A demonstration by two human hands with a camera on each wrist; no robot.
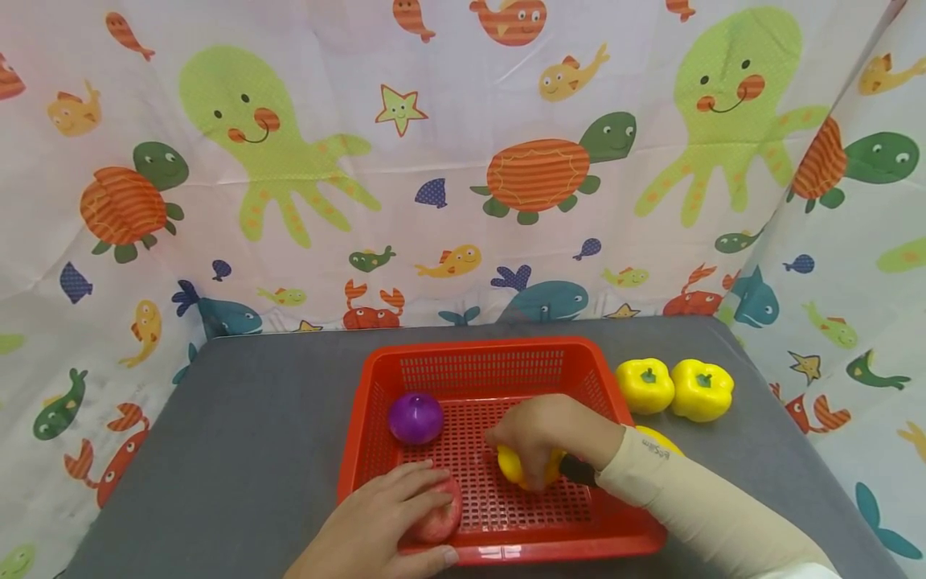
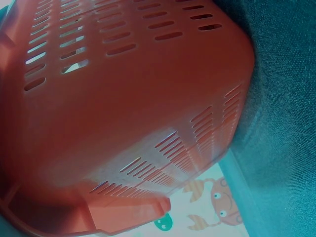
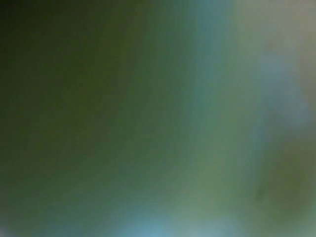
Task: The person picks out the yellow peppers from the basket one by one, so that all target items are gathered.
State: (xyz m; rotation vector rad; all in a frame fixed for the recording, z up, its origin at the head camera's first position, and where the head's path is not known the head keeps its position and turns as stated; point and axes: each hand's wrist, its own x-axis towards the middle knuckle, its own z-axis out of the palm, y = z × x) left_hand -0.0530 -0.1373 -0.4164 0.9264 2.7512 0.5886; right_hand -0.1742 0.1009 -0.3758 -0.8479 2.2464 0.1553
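Note:
In the head view, my right hand (image 1: 538, 434) reaches down into a red plastic basket (image 1: 477, 351) and grips a yellow bell pepper (image 1: 511, 466) from above, close over the slotted floor. My left hand (image 1: 379, 519) comes over the front left corner, its fingers on a round pink fruit (image 1: 443, 523) and its thumb near the front rim; the hand covers much of the fruit. A shiny purple onion (image 1: 415, 418) sits in the basket's left part. The left wrist view shows the basket's outer wall (image 2: 123, 94) and no hand. Only blur fills the right wrist view.
Two yellow bell peppers (image 1: 646, 388) stand beside the basket's right wall. Another yellow thing (image 1: 660, 439) is mostly hidden by my right forearm. The grey tabletop (image 1: 282, 434) extends on both sides, and a sea-animal curtain (image 1: 448, 201) hangs behind it.

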